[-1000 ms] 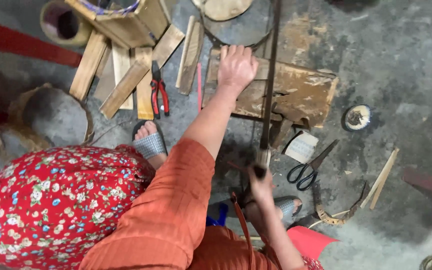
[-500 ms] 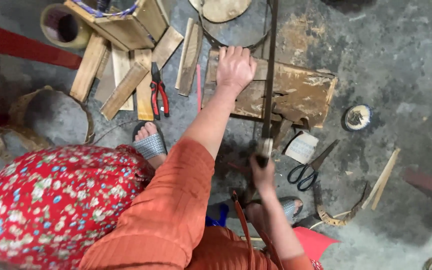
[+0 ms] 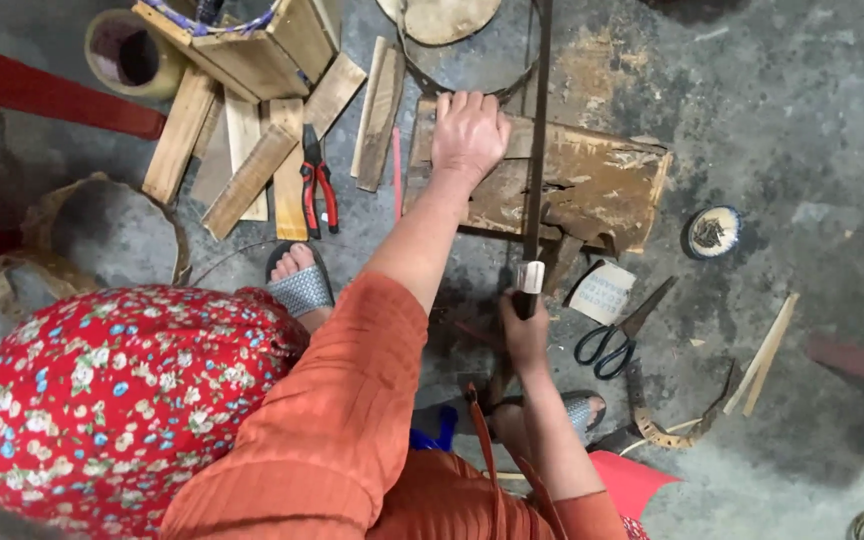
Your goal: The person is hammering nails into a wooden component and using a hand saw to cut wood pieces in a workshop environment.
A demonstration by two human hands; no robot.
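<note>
The left hand lies flat, fingers spread and palm down, on a worn wooden board that rests on the concrete floor. It grips nothing; it only presses on the board's near-left end. Just to the right of this hand a long dark blade crosses the board, running away from the person past the board's far edge. The right hand is closed around the blade's handle, on the near side of the board, with a pale band on the handle just above its fingers.

To the right of the right hand lie a small folded card and black-handled scissors. Farther right sit a small round tin and two thin wood slats. Left of the left hand lie red-handled pliers among loose wooden planks, with a wooden box and a roll of tape beyond them. A sandalled foot rests on the floor below the pliers.
</note>
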